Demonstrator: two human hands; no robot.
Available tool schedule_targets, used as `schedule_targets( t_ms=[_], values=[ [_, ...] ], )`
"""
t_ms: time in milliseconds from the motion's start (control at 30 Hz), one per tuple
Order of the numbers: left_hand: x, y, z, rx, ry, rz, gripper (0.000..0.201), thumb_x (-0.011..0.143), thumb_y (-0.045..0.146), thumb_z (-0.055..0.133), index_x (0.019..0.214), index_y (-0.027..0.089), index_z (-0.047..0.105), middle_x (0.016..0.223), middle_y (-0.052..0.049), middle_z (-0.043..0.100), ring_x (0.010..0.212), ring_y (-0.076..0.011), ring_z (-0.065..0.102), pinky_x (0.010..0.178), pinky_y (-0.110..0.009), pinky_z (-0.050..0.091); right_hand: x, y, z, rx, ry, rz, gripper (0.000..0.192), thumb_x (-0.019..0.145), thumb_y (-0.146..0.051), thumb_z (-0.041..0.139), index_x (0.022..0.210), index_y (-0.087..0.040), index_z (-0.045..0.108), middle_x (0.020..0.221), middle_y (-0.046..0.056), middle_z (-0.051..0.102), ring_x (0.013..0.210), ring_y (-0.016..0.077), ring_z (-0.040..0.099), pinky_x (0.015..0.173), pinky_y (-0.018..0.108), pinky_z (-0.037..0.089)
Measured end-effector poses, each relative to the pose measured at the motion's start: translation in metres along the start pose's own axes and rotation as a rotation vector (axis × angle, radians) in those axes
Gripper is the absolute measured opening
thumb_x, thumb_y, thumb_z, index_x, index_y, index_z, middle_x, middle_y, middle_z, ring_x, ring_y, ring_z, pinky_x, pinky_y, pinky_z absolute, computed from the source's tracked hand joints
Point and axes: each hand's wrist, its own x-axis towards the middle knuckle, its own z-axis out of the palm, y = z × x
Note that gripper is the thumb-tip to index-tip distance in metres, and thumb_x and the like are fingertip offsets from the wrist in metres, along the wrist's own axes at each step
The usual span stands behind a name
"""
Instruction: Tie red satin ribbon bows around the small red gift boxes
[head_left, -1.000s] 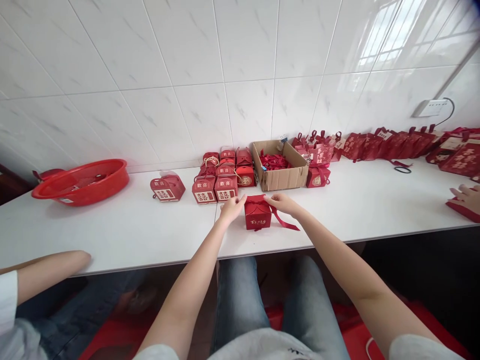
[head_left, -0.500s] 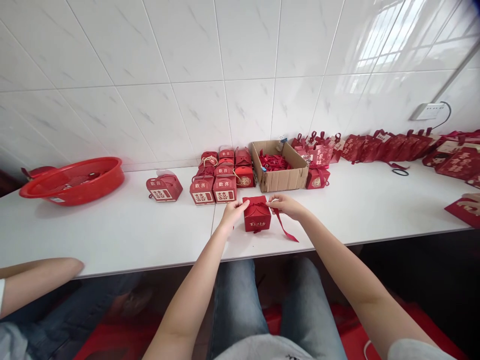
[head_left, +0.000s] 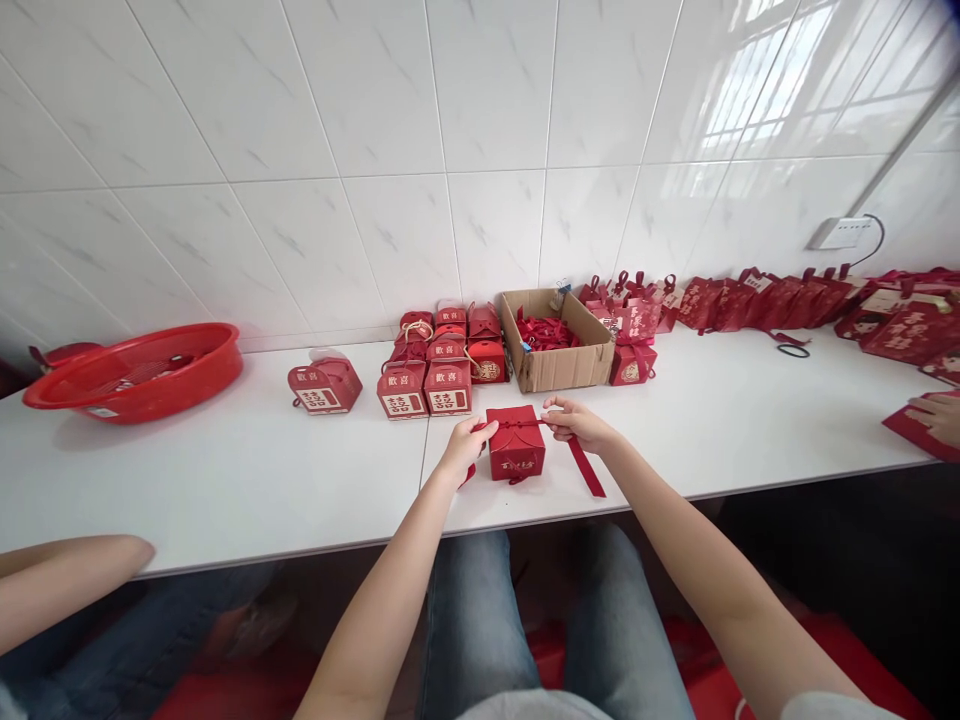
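- Red gift box (head_left: 516,442): stands near the front edge of the white bench (head_left: 225,470); gold lettering on its front too small to read.
- Left hand (head_left: 466,447): pinches the red ribbon (head_left: 585,465) at the box's left top edge; that ribbon end mostly hidden behind the fingers.
- Right hand (head_left: 574,422): pinches the ribbon at the right top edge; its tail trails down onto the bench.
- Cardboard box (head_left: 559,340): holds ribbons, contents partly hidden by its wall.
- Another person's hand (head_left: 936,415): cut off at the right border.

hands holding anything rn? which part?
Both pinch the red ribbon across the top of the red box: left hand at its left end, right hand at its right.
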Motion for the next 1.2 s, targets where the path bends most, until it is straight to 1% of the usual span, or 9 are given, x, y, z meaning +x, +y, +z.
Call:
schedule_targets(
  t_ms=[167, 333, 433, 567, 633, 700, 800, 1000, 1200],
  values=[
    [-0.004, 0.0, -0.003, -0.008, -0.031, -0.004, 0.038, 0.07, 0.048, 0.066, 0.065, 0.02, 0.04, 0.055, 0.007, 0.037, 0.044, -0.0061, 0.03, 0.045, -0.022, 0.02, -0.011, -0.002, 0.003, -0.031, -0.008, 0.011, 0.049, 0.062, -0.047, 0.077, 0.087, -0.021, 0.045, 0.057, -0.009, 0.044, 0.044, 0.0028, 0.023, 0.046, 0.021, 0.016],
    [-0.01, 0.005, -0.009, 0.047, -0.071, -0.013, 0.042, 0.07, 0.046, 0.066, 0.061, 0.02, 0.034, 0.056, 0.007, 0.033, 0.045, -0.0063, 0.027, 0.045, -0.022, 0.018, -0.025, -0.009, -0.006, -0.128, -0.129, 0.159, 0.042, 0.061, -0.042, 0.081, 0.085, -0.014, 0.061, 0.063, 0.0, 0.06, 0.051, 0.0091, 0.052, 0.051, 0.024, 0.035],
    [-0.013, 0.007, -0.011, 0.096, -0.091, -0.024, 0.038, 0.071, 0.045, 0.064, 0.063, 0.02, 0.037, 0.056, 0.007, 0.034, 0.046, -0.0071, 0.028, 0.045, -0.022, 0.019, -0.031, -0.014, -0.012, -0.16, -0.225, 0.235, 0.036, 0.063, -0.041, 0.08, 0.076, -0.01, 0.066, 0.057, 0.004, 0.062, 0.054, 0.0145, 0.06, 0.055, 0.026, 0.04],
    [-0.017, 0.007, -0.012, 0.201, -0.074, -0.036, 0.031, 0.072, 0.044, 0.063, 0.065, 0.02, 0.045, 0.057, 0.005, 0.039, 0.047, -0.0094, 0.035, 0.047, -0.023, 0.025, -0.037, -0.023, -0.01, -0.087, -0.244, 0.147, 0.032, 0.068, -0.042, 0.077, 0.076, -0.013, 0.066, 0.059, 0.002, 0.064, 0.058, 0.0141, 0.062, 0.061, 0.026, 0.044],
    [-0.021, 0.009, -0.011, 0.268, 0.013, 0.001, 0.028, 0.07, 0.041, 0.065, 0.071, 0.02, 0.048, 0.066, 0.002, 0.048, 0.058, -0.0135, 0.047, 0.056, -0.026, 0.035, -0.038, -0.027, -0.004, -0.04, -0.241, 0.084, 0.03, 0.068, -0.04, 0.077, 0.082, -0.015, 0.067, 0.07, 0.003, 0.067, 0.067, 0.0151, 0.065, 0.069, 0.028, 0.047],
    [-0.025, 0.015, -0.008, 0.33, 0.131, 0.074, 0.03, 0.067, 0.036, 0.069, 0.085, 0.021, 0.051, 0.09, -0.004, 0.058, 0.086, -0.0211, 0.055, 0.076, -0.033, 0.041, -0.038, -0.03, 0.002, -0.012, -0.249, 0.041, 0.035, 0.068, -0.037, 0.077, 0.092, -0.015, 0.067, 0.081, 0.005, 0.07, 0.075, 0.0167, 0.066, 0.076, 0.03, 0.049],
    [-0.031, 0.03, -0.002, 0.383, 0.198, 0.186, 0.038, 0.068, 0.034, 0.07, 0.101, 0.024, 0.054, 0.121, -0.007, 0.056, 0.118, -0.027, 0.045, 0.099, -0.042, 0.031, -0.037, -0.032, 0.012, -0.002, -0.258, 0.0, 0.044, 0.068, -0.034, 0.078, 0.105, -0.015, 0.064, 0.084, 0.006, 0.071, 0.076, 0.0179, 0.067, 0.076, 0.032, 0.05],
    [-0.025, 0.049, 0.019, 0.373, 0.05, 0.268, 0.028, 0.078, 0.046, 0.062, 0.095, 0.023, 0.067, 0.103, -0.006, 0.07, 0.101, -0.0233, 0.061, 0.094, -0.037, 0.041, -0.034, -0.031, 0.031, -0.044, -0.151, -0.064, 0.04, 0.074, -0.038, 0.073, 0.105, -0.017, 0.058, 0.08, 0.005, 0.071, 0.073, 0.0165, 0.067, 0.071, 0.03, 0.051],
    [-0.011, 0.047, 0.03, 0.353, 0.075, 0.324, 0.016, 0.076, 0.035, 0.065, 0.077, 0.019, 0.068, 0.084, -0.007, 0.071, 0.084, -0.022, 0.065, 0.083, -0.036, 0.047, -0.033, -0.027, 0.044, -0.132, 0.032, -0.098, 0.044, 0.073, -0.044, 0.071, 0.105, -0.017, 0.056, 0.068, 0.0, 0.068, 0.061, 0.0134, 0.062, 0.057, 0.024, 0.045]
  ],
)
